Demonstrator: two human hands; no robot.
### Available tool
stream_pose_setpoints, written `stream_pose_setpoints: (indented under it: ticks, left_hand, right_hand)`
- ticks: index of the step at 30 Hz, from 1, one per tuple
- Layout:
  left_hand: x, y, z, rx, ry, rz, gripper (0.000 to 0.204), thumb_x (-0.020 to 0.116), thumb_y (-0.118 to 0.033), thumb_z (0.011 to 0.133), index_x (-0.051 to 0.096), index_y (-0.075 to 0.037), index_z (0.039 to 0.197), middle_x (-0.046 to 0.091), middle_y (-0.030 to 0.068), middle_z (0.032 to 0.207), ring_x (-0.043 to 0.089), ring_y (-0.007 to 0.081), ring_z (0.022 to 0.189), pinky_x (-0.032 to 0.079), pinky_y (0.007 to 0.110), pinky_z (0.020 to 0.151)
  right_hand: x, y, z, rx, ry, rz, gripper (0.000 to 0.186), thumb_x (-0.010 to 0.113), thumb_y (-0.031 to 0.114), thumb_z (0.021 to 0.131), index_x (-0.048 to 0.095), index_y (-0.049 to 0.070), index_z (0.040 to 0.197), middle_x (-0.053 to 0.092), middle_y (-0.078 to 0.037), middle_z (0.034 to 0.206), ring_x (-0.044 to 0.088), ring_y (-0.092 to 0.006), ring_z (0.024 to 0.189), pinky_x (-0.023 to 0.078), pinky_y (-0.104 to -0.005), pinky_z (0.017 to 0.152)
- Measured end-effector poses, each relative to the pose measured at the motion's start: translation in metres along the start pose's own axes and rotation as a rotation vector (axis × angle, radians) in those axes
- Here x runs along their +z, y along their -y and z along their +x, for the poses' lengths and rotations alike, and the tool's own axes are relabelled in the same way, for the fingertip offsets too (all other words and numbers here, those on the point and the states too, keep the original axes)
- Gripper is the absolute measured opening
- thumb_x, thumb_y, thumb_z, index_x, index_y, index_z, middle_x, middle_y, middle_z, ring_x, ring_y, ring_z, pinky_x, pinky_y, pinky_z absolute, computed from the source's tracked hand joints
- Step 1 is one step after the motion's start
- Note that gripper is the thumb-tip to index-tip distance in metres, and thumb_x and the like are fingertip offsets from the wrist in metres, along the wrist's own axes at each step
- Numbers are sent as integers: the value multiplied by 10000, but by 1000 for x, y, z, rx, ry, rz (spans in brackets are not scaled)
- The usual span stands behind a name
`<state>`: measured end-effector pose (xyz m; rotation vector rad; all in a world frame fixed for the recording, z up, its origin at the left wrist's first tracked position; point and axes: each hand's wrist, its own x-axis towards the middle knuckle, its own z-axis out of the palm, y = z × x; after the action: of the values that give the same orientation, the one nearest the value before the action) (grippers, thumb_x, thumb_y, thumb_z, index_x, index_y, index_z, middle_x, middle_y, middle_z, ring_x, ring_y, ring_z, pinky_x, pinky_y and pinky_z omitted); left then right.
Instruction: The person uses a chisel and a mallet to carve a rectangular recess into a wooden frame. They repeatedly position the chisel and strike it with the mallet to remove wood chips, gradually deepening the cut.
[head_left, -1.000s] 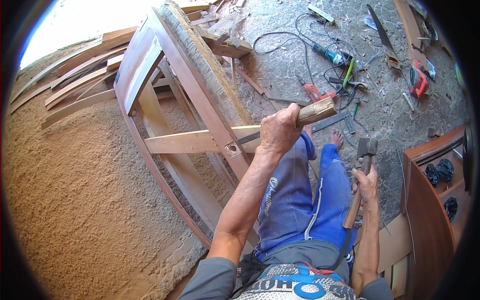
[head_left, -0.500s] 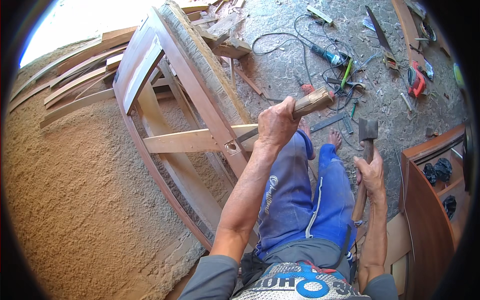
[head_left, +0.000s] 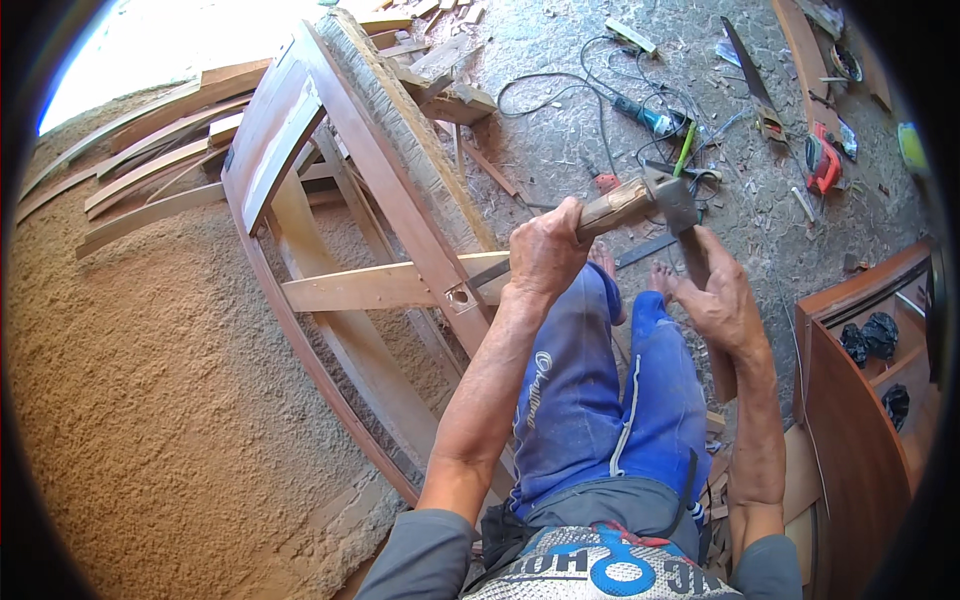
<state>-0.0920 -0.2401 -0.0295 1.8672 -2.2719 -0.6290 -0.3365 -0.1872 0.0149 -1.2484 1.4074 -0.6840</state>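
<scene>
My left hand (head_left: 545, 250) grips a chisel's wooden handle (head_left: 612, 208). Its blade (head_left: 492, 268) reaches toward a notched hole (head_left: 459, 296) in a reddish-brown curved wooden frame (head_left: 390, 205), where a pale crosspiece (head_left: 360, 282) meets the rail. My right hand (head_left: 715, 300) is closed on a hammer, whose metal head (head_left: 675, 205) is at the end of the chisel handle, apparently against it. The frame rests on my left, beside my legs (head_left: 645, 400), with a rough timber (head_left: 410, 130) along its far side.
Power tools with cables (head_left: 650, 120), a handsaw (head_left: 745, 60) and a red tool (head_left: 823, 160) lie on the dusty floor (head_left: 540, 150). Loose strips (head_left: 150, 140) lie over a sawdust pile (head_left: 150, 380). A brown wooden cabinet (head_left: 840, 430) stands at the right.
My right hand has raised the hammer up and to the left, from beside my thigh to the chisel handle's end. My left hand with the chisel has shifted only slightly.
</scene>
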Motion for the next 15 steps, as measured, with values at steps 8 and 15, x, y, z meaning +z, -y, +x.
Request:
stream_pose_setpoints:
  ticks: [8, 15]
  left_hand:
    - [-1, -4, 0, 35, -9, -2, 209, 719, -250, 875, 570, -104, 879, 685, 164, 740, 705, 384, 714, 552, 499, 631]
    - [-9, 5, 25, -137, -56, -43, 239, 744, -291, 897, 604, -98, 899, 696, 171, 753, 714, 370, 710, 549, 489, 628]
  right_hand:
    - [17, -19, 4, -277, -166, -164, 503, 640, 52, 879, 510, 34, 1365, 654, -100, 887, 650, -185, 646, 530, -329, 585]
    - [17, 12, -23, 302, -1, 391, 502, 645, 47, 895, 507, 41, 1378, 581, -32, 777, 532, -87, 507, 442, -282, 441]
